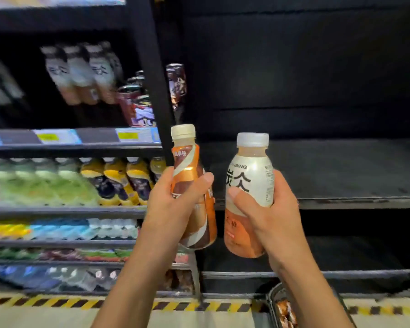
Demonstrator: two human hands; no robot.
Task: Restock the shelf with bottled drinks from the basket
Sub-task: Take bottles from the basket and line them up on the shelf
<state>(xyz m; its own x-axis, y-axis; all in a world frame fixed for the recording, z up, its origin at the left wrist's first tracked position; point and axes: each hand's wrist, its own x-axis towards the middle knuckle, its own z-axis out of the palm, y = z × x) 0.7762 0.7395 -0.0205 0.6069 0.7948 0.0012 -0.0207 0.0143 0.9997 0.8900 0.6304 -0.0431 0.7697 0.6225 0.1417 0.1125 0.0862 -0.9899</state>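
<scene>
**Two bottles raised before a bare dark shelf**

Gripping an orange-and-brown bottle (187, 163) with a cream cap in the left hand (171, 209), fingers and thumb curled round its middle, tilted slightly leftward. Gripping a silver-and-orange bottle (251, 172) with a white cap in the right hand (269, 215), thumb across the front label, roughly upright. Held side by side, near each other but apart, in front of the bare black shelf (346, 176) on the right.

Just left of the orange bottle, a black upright post (153, 79). Beyond it, to the far left, stocked shelves (64, 210) of blurred drinks: pale bottles and cans on the upper level, green and yellow-topped bottles on the next, blue and yellow packs lower down. Just right of the post, above the orange bottle's cap, one brown can (176, 84).

At the bottom, near, under the right forearm, the dark rim of the basket (271, 301), with brownish contents too blurred to name. Along the floor, a yellow-and-black striped strip (57, 302).
</scene>
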